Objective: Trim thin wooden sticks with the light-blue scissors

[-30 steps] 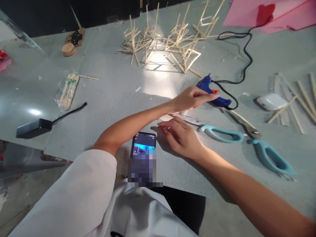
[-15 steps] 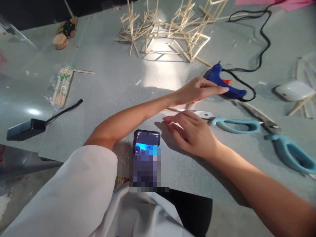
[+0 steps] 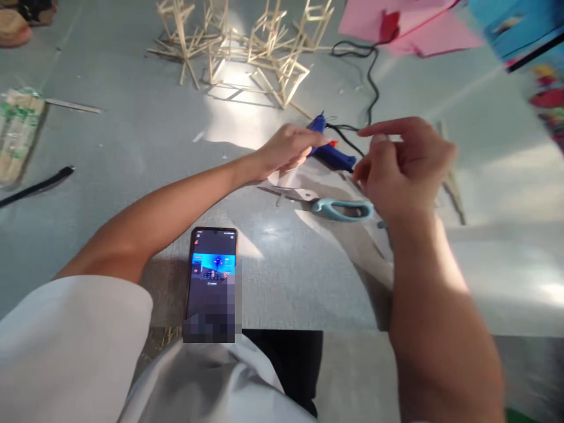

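My left hand (image 3: 293, 147) is closed on a blue hot glue gun (image 3: 330, 155) with a red trigger, its thumb over the body; the gun lies low at the table surface. Raised to the right of the gun is my right hand (image 3: 405, 164), index finger stretched out leftward and the others loosely bent, with nothing visible in it. Below both hands lie scissors (image 3: 343, 210) with light blue handles. A frame of thin wooden sticks (image 3: 284, 76) stands farther back. Something pale under my left hand is mostly hidden.
A phone (image 3: 214, 258) with its screen lit lies at the near table edge. Packs of sticks (image 3: 20, 132) and a black cable (image 3: 39, 185) are at left. The gun's cord (image 3: 374, 88) runs back toward pink sheets (image 3: 405, 29). Loose sticks (image 3: 453, 194) lie at right.
The view has turned right, so the table things shift left. My right hand has lifted from above the scissors, up and to the right. My left hand stays on the glue gun.
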